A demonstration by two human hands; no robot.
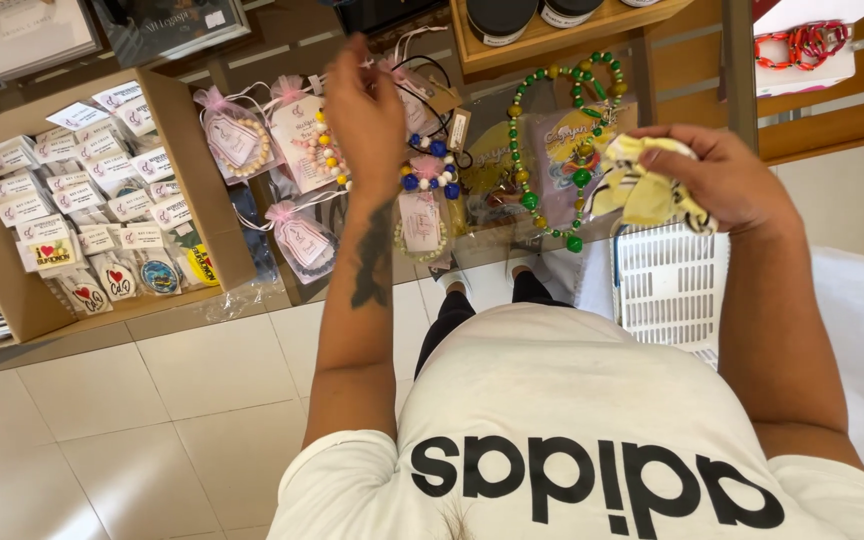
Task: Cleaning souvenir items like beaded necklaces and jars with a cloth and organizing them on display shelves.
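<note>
My left hand (365, 112) reaches up to a display of hanging beaded bracelets (426, 170) with paper tags and pink pouches. Its fingers are closed around thin cords at the top of the display, next to a white, yellow and red bead bracelet (329, 150). My right hand (727, 180) is off to the right at about chest height and grips a crumpled yellow cloth (640, 188) with dark and white markings. A long green bead necklace (524, 150) hangs between my two hands.
A cardboard box (197, 190) at the left holds several packets of stickers and badges. A white slatted plastic basket (668, 285) sits below my right hand. A wooden shelf (552, 40) above carries dark jars. Red chain links (802, 42) lie at the top right. Pale floor tiles (182, 420) are below.
</note>
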